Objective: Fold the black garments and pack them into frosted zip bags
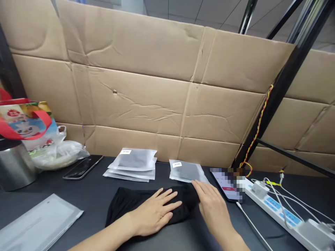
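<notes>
Spread fingers of the left hand [154, 213] press flat on the black cloth [131, 202]; the right hand [212, 205], fingers together, lies at the cloth's right end, any pinch indeterminable. The cloth occupies the front centre of the dark table [96, 198]. Bare tabletop separates its left end from the plastic sleeves [39, 223]; beyond its far edge stand bagged packets [134, 162], with the phone [227, 186] beyond the right hand.

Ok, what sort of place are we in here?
Probably a workbench in a workshop or warehouse: a cardboard sheet screens the back, a dark post slants at the right, and labelled plastic bags lie on the table.
</notes>
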{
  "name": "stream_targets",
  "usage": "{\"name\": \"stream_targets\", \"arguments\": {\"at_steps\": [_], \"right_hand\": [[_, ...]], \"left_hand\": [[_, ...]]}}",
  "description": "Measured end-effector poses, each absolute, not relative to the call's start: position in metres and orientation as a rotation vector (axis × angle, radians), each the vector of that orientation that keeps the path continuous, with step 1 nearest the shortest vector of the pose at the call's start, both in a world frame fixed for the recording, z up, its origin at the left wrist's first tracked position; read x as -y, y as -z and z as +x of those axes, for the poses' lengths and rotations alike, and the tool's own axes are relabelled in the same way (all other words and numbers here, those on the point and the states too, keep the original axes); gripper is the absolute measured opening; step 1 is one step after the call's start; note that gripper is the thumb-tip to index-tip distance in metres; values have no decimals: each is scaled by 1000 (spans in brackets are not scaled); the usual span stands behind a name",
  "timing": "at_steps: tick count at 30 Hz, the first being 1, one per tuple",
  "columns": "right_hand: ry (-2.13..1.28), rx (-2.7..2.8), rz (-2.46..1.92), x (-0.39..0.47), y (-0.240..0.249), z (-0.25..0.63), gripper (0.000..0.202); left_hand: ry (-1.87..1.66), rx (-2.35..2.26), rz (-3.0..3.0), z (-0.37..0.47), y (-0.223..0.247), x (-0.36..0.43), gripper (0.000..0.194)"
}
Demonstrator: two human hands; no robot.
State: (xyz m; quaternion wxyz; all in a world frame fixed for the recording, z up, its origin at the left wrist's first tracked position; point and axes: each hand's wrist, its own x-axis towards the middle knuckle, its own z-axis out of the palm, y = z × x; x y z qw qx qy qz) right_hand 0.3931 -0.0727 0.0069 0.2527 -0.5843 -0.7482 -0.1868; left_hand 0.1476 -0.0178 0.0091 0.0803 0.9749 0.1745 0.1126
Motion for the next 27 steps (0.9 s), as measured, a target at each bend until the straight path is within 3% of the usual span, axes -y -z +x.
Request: {"name": "stream_targets", "arguments": {"at_steps": [8, 18, 22, 27], "right_hand": [[-24, 2251, -1455, 74, 5, 337, 53], [-65, 2481, -1240, 77, 2, 329, 50], [-112, 2190, -1381, 77, -1, 341, 43], [-392, 1764, -1688, 67, 6, 373, 35]], "left_hand": [[-422, -526, 2959, 138, -18, 26, 43], [-399, -805, 2927, 80, -8, 37, 54], [-398, -823, 2927, 71, -23, 38, 48], [-469, -1234, 2858, 11, -26, 25, 35]]}}
